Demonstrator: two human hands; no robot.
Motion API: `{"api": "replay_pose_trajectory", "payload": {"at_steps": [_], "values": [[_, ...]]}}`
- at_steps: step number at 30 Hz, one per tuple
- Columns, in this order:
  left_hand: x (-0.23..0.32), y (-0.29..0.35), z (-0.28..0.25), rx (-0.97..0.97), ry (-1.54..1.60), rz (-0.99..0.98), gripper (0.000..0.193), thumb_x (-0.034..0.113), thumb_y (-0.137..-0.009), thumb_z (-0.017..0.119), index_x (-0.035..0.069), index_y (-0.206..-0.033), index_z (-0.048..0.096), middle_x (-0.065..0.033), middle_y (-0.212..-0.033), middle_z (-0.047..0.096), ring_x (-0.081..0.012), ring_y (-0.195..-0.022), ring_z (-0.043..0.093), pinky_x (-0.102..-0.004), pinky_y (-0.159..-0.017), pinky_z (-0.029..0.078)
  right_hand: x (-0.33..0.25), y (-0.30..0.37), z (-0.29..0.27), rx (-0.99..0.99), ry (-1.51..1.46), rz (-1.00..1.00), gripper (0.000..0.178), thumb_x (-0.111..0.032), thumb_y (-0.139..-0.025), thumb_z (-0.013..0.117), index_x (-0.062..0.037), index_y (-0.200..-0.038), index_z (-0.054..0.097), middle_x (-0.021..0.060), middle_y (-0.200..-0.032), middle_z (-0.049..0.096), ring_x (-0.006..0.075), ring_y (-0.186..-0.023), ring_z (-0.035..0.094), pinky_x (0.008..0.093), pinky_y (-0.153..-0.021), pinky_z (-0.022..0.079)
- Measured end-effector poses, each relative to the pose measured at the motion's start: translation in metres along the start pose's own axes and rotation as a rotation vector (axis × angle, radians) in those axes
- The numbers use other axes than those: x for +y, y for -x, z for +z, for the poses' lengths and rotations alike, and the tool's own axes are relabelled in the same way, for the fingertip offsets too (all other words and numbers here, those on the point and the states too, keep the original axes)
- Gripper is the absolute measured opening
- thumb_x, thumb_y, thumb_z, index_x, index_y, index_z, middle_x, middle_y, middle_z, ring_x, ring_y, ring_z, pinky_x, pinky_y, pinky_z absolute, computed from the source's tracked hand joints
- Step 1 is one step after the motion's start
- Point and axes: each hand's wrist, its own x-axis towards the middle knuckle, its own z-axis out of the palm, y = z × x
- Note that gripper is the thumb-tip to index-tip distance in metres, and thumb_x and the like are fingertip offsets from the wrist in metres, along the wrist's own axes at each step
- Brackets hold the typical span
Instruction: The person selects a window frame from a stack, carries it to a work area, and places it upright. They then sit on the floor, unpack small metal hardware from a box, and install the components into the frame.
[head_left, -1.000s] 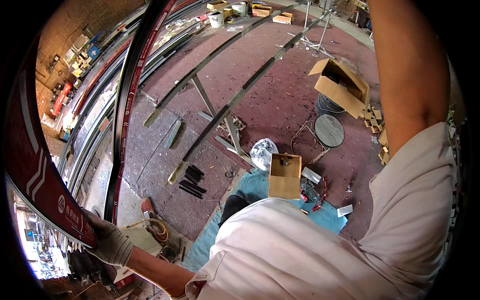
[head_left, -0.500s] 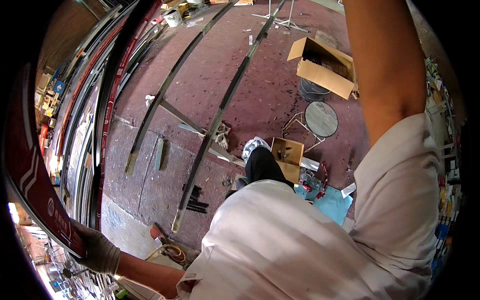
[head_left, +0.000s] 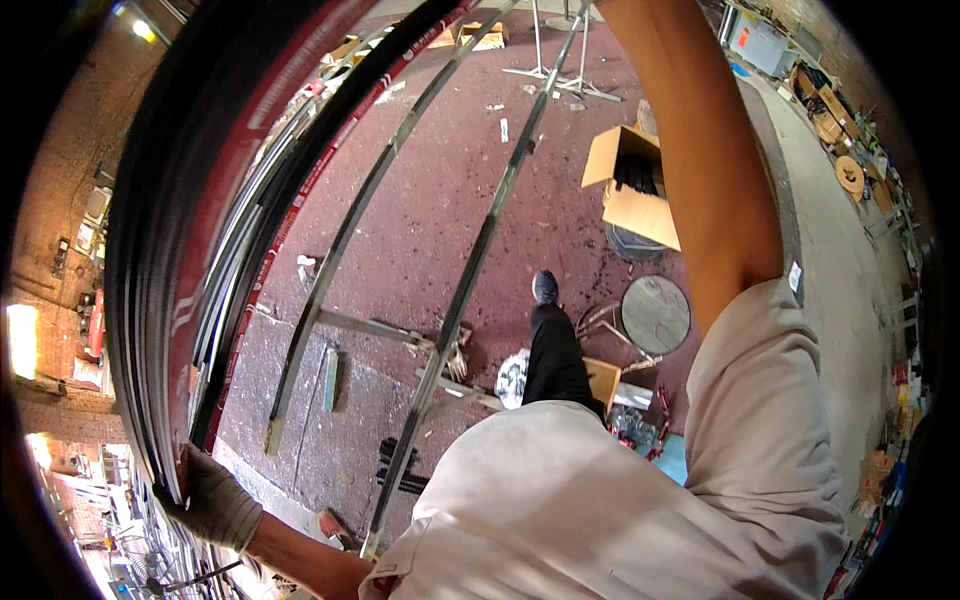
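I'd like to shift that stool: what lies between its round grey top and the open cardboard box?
In the head view, a dark bucket stands between them, partly hidden by the box.

Shows scuffed maroon floor (head_left: 440,210), bearing a round, grey-topped, metal-framed stool (head_left: 655,314), short black strips (head_left: 386,462), narrow grey-green bar (head_left: 331,380).

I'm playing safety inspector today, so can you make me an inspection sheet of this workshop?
Surface: dark-red floor, scattered with scraps.
Job's things: long black-and-red stock at the left; one piece or several, cannot tell.
Clutter: open cardboard box, round-topped stool, short black strips on the floor.
Hands: left hand, gloved, grips the stock's lower end; right hand out of view, its bare arm reaching past the top edge.
Cables: nothing seen clearly.
Surroundings: brown wall at the left, pale floor strip at the right.
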Motion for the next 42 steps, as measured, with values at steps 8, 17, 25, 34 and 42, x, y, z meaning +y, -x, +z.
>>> {"api": "replay_pose_trajectory", "payload": {"at_steps": [8, 17, 25, 34, 42], "values": [[-0.193, 0.004, 0.056, -0.008, -0.145, 0.089, 0.043, 0.018, -0.096, 0.062, -0.009, -0.128, 0.053, -0.0251, -0.131, 0.058, -0.0330, -0.121, 0.057, -0.0438, -0.110, 0.047, 0.006, -0.056, -0.230, 0.180, -0.022, 0.055, 0.021, -0.016, -0.082, 0.061, -0.0046, -0.100, 0.062, 0.0100, -0.096, 0.070, 0.0270, -0.091, 0.069, 0.0409, -0.086, 0.058], [-0.413, 0.021, 0.145, 0.034, -0.115, -0.101, 0.028, 0.021, -0.100, 0.059, -0.003, -0.113, 0.064, -0.0157, -0.117, 0.068, -0.0272, -0.108, 0.066, -0.0445, -0.105, 0.051, 0.014, -0.122, -0.454, 0.323, -0.134, 0.176, 0.018, -0.009, -0.079, 0.063, -0.0074, -0.097, 0.065, 0.0087, -0.101, 0.071, 0.0268, -0.095, 0.069, 0.0409, -0.090, 0.058], [-0.489, 0.060, 0.171, 0.368, -0.388, 0.042, 0.038, 0.033, -0.096, 0.066, 0.008, -0.124, 0.063, -0.0081, -0.117, 0.070, -0.0205, -0.095, 0.070, -0.0367, -0.084, 0.060, 0.003, -0.092, -0.544, 0.317, -0.174, 0.372, 0.025, -0.013, -0.088, 0.057, -0.0041, -0.110, 0.067, 0.0111, -0.111, 0.071, 0.0254, -0.105, 0.066, 0.0391, -0.096, 0.054], [-0.528, 0.109, 0.130, 0.459, -0.227, -0.264, 0.055, 0.040, -0.092, 0.067, 0.004, -0.134, 0.058, -0.0159, -0.137, 0.059, -0.0344, -0.126, 0.055, -0.0515, -0.112, 0.038, -0.019, 0.010, -0.638, 0.684, 0.004, 0.448, 0.030, -0.015, -0.083, 0.062, -0.0007, -0.108, 0.069, 0.0137, -0.111, 0.071, 0.0283, -0.104, 0.066, 0.0398, -0.099, 0.052], [-0.529, 0.168, 0.008, 0.520, -0.147, -0.564, 0.070, 0.043, -0.084, 0.076, 0.013, -0.142, 0.051, -0.0107, -0.145, 0.053, -0.0310, -0.135, 0.047, -0.0525, -0.118, 0.030, -0.016, 0.108, -0.667, 0.751, 0.271, 0.446, 0.040, -0.017, -0.082, 0.061, 0.0004, -0.119, 0.064, 0.0161, -0.112, 0.071, 0.0357, -0.108, 0.066, 0.0475, -0.102, 0.049]]}}
